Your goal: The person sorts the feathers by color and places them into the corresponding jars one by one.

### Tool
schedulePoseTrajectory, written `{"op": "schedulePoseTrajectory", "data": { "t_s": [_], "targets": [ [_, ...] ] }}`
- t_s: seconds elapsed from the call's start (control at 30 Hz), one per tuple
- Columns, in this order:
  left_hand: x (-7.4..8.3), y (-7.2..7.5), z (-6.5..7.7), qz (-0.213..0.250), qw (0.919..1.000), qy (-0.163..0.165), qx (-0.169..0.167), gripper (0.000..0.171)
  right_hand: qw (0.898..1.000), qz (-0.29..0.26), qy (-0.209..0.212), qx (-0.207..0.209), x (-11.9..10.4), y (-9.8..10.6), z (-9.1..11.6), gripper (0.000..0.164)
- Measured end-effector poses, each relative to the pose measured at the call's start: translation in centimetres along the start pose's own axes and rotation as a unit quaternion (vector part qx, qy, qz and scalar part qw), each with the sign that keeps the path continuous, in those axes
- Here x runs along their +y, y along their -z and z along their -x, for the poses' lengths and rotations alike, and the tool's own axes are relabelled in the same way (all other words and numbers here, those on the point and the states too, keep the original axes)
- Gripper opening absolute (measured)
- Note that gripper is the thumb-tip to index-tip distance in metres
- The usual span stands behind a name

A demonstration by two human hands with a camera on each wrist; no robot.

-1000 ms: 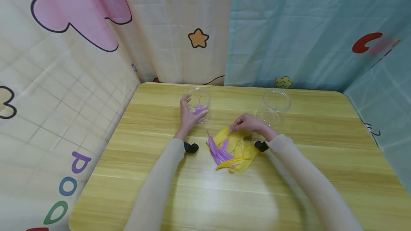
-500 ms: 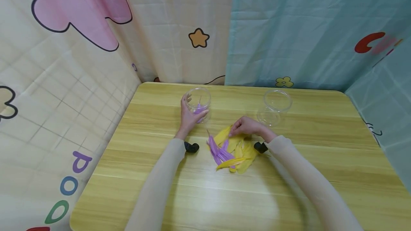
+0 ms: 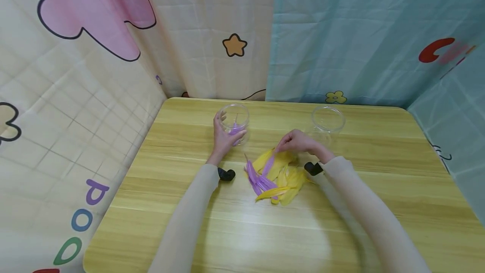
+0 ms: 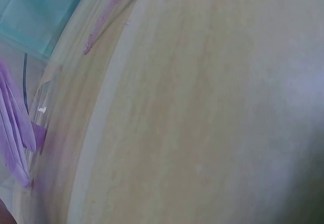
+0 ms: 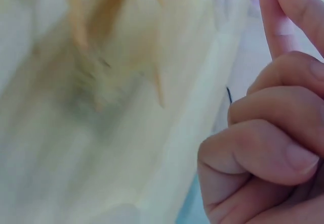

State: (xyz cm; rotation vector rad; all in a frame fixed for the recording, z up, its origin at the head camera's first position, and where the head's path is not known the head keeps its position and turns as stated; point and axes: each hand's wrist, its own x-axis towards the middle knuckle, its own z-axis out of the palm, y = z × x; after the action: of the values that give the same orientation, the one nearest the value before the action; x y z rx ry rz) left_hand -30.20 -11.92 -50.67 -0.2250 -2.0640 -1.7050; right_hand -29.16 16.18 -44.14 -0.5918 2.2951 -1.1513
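In the head view, my left hand [image 3: 223,137] curls round a clear plastic jar [image 3: 247,118] at the back left of the table, thumb on its near side. Inside stands a purple feather [image 3: 235,129]. My right hand [image 3: 297,142] pinches the tip of another purple feather [image 3: 269,165] between thumb and forefinger; its lower end overlaps the pile. That pile mixes yellow feathers [image 3: 289,180] with several purple ones. In the right wrist view, the other fingers [image 5: 273,148] are folded in. Creased purple feather vanes [image 4: 12,123] show at the left wrist view's edge.
A second clear jar [image 3: 328,125] stands at the back right, partly behind my right hand. The wooden table [image 3: 159,205] ends at the back against printed curtains [image 3: 250,12]. A black wrist piece [image 3: 313,168] sits under my right cuff.
My right hand has moved slightly up and right, drawing the pinched purple feather's tip up from the pile. The left hand stays on the jar.
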Motion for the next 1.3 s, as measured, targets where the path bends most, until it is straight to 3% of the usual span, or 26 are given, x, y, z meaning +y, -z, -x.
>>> {"op": "schedulePoseTrajectory", "data": {
  "t_s": [0.3, 0.53, 0.73, 0.83, 0.9, 1.13, 1.3],
  "targets": [
    [0.1, 0.1, -0.1, -0.003, 1.0, 0.007, -0.001, 0.103, 0.993, -0.038, 0.002, 0.116, -3.1, 2.1, 0.9, 0.029],
    [0.1, 0.1, 0.0, -0.003, 0.9998, 0.019, -0.005, 0.105, 0.967, -0.101, 0.015, 0.235, -5.3, 1.9, -0.2, 0.037],
    [0.1, -0.1, 0.1, -0.003, 0.9999, 0.011, -0.003, 0.103, 0.942, -0.121, 0.08, 0.304, -7.3, 1.0, -2.0, 0.033],
    [0.1, -0.1, 0.1, 0.002, 1.0, 0.009, -0.003, 0.102, 0.934, -0.114, 0.1, 0.322, -8.1, 0.4, -3.0, 0.028],
    [0.0, -0.1, 0.2, 0.004, 1.0, 0.008, -0.004, 0.102, 0.934, -0.097, 0.105, 0.328, -8.6, -0.1, -3.7, 0.026],
    [-0.1, 0.0, 0.3, 0.0, 0.9999, 0.014, -0.003, 0.1, 0.946, -0.006, 0.101, 0.308, -9.1, -1.6, -5.0, 0.027],
    [0.0, 0.1, 0.0, -0.002, 0.9999, 0.01, -0.006, 0.1, 0.951, -0.034, 0.085, 0.295, -7.8, -2.2, -4.9, 0.028]
  ]
}}
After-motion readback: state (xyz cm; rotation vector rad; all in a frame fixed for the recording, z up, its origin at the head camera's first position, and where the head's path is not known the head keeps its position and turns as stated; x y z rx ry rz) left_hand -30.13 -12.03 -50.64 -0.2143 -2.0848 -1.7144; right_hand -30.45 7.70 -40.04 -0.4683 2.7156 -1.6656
